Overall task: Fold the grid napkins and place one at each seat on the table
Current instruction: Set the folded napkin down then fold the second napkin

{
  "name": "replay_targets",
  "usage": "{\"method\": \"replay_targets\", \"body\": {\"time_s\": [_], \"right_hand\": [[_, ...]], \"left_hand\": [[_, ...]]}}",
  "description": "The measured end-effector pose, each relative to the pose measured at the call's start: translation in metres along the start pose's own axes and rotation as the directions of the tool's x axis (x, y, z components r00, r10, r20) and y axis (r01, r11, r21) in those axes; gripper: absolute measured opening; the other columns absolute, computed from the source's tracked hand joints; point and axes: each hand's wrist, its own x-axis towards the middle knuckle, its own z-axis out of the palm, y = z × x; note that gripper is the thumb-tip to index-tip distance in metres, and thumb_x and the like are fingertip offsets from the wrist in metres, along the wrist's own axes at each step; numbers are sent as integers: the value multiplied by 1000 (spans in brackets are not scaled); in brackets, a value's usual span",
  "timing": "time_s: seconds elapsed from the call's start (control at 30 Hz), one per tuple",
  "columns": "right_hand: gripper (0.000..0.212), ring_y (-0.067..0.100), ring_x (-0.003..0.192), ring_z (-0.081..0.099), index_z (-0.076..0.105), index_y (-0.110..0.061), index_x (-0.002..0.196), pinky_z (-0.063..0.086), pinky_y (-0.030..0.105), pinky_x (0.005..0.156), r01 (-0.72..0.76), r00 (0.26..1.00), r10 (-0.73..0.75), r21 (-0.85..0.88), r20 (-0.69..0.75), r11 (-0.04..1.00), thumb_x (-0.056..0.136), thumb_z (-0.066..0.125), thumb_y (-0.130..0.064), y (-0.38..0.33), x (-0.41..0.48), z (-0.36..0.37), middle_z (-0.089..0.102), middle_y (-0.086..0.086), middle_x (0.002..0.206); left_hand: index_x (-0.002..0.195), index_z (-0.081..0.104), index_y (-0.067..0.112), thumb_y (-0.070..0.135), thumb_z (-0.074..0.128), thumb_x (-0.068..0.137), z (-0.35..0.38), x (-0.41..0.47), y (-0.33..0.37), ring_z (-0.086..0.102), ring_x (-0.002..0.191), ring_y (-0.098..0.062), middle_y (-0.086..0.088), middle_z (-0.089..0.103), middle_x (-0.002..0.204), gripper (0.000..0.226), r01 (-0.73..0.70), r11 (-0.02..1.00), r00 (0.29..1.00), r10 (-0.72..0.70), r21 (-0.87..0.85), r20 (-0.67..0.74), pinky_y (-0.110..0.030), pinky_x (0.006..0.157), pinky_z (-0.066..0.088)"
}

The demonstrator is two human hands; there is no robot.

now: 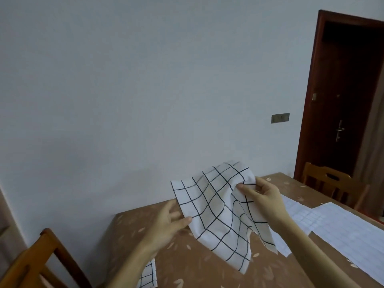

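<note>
Two hands — left hand [166, 223] and right hand [262, 197] fingers clamped on one raised grid napkin [220, 213]; second napkin [148, 276] below.

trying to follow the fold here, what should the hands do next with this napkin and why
Probably lay the grid napkin flat on the table: the right hand and left hand hold it rumpled in the air, so no clean fold is possible.

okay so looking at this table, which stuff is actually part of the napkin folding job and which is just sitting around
Part of the job: grid napkin held up by left hand and right hand; second grid napkin at the near edge; table; chairs.

Just lying about: pale sheets on the table; door; wall switch.
</note>
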Motion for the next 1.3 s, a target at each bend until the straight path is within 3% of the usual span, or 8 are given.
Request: {"method": "replay_targets", "body": {"time_s": [0.1,0.2,0.37,0.53,0.77,0.93,1.0,1.3], "right_hand": [[7,16,74,75,76,-8,95,56,21,59,2,1000,-2,-19,6,1000,88,73,-8,-3,-1,3,79,6,82],[6,13,75,73,77,-11,93,57,21,62,53,998,-54,-72,-10,996,87,74,-11,-5,0,4,78,7,83],[5,13,78,73,77,-16,90,58,24,67,95,992,-101,-93,-69,991,87,74,-12,-11,1,5,78,3,83],[5,6,68,66,75,-13,85,50,17,63,116,991,-122,-105,-53,988,87,74,-9,-14,0,5,74,-3,73],[27,47,94,65,62,-20,104,53,60,91,91,996,-92,-113,-7,989,84,78,-14,-18,-3,-1,76,13,87],[64,14,64,63,47,-31,133,53,19,68,129,992,-129,-90,8,988,83,78,-5,-25,-5,-2,65,-2,60],[72,13,64,58,45,-39,138,48,20,67,155,987,-148,-135,62,979,83,79,-7,-26,-4,-5,62,10,63],[10,8,67,70,75,-21,86,50,14,60,232,973,-207,-446,105,865,80,82,-19,-32,4,-13,75,-2,74]], "left_hand": [[143,39,36,11,72,91,9,-2,5,74,102,-19,-4,78,107,67,-113,993,991,111,-35,-74,-37,92,54],[138,45,49,16,66,95,9,-3,18,72,98,-7,0,78,95,58,-203,979,958,200,4,-207,-22,93,49],[130,58,48,38,81,81,11,-10,27,68,115,-19,-6,72,122,55,-175,979,983,167,-106,-81,-40,100,50],[113,72,29,15,82,81,15,-9,28,73,98,-20,-2,75,115,36,-229,963,968,209,-140,-139,-27,77,55],[104,75,20,0,80,78,-1,-1,48,73,89,-8,1,78,99,32,-312,942,914,262,-122,-311,-16,76,55],[101,76,16,-8,77,78,-7,-1,67,73,82,-9,-2,78,90,34,-387,921,878,359,-29,-315,-15,77,57],[99,77,14,-7,78,78,-11,-3,72,70,74,-8,-4,73,82,30,-416,909,855,405,38,-323,-14,75,56],[78,75,19,10,87,74,-26,-4,78,71,74,-12,-2,75,80,15,-371,863,788,488,344,-376,-17,73,56]]}}
